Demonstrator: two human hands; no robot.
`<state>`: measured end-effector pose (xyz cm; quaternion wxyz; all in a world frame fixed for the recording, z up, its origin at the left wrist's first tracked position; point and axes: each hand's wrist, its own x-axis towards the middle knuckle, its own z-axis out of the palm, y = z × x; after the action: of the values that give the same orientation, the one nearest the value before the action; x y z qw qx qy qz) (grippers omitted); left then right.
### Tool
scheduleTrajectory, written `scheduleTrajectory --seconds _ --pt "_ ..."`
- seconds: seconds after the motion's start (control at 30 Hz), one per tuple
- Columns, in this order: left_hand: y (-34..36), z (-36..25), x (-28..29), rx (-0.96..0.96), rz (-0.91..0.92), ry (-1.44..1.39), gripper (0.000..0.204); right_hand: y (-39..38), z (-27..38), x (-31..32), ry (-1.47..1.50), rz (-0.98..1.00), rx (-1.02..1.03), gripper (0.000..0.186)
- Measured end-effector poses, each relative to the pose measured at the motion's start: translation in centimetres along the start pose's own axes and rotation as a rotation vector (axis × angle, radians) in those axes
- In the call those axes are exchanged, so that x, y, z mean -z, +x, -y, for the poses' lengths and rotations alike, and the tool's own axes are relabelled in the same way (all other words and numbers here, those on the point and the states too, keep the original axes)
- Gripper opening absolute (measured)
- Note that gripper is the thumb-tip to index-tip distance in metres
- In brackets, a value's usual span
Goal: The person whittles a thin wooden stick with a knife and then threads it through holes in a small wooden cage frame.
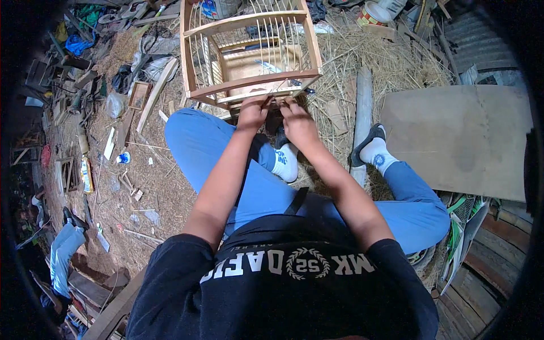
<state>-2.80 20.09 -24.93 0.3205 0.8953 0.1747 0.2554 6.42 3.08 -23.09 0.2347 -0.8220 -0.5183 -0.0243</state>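
A wooden birdcage (253, 80) with thin bars and a curved top rail stands in front of me, beyond my bent knee. At its near lower edge my left hand (253, 113) has its fingers bent and closed together against the rail. Close beside it, my right hand (299, 124) also has its fingers drawn into a pinch at the same edge. The fingertips of both hands nearly meet there, and whatever lies between them is too small or hidden to make out. Something dark with a pointed end (309, 90) shows by the cage's right corner.
A large flat board (459, 141) lies to my right, alongside a grey pole (363, 107). Wood strips (157, 94), straw and scraps litter the ground. A bucket (375, 14) stands at the back right. Another person's leg (65, 258) shows at the far left.
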Motion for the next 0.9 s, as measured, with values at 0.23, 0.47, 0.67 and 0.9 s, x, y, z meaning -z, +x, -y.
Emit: scheduleTrajectory --seconds 0.23,0.47,0.67,0.9 --pt "0.1 0.9 -0.5 -0.015 -0.028 -0.034 0.030 0.1 0.4 0.1 0.016 0.080 -0.052 0.048" --pt "0.2 0.4 -0.4 -0.027 0.009 0.016 0.034 0.0 -0.1 0.1 0.060 0.026 -0.048 0.046" --pt "0.2 0.6 -0.2 -0.020 0.003 -0.078 0.026 0.0 0.0 0.8 0.093 0.010 -0.035 0.043" --pt "0.5 0.0 0.1 0.030 0.023 -0.060 0.022 -0.6 -0.6 1.0 0.139 0.030 0.000 0.045"
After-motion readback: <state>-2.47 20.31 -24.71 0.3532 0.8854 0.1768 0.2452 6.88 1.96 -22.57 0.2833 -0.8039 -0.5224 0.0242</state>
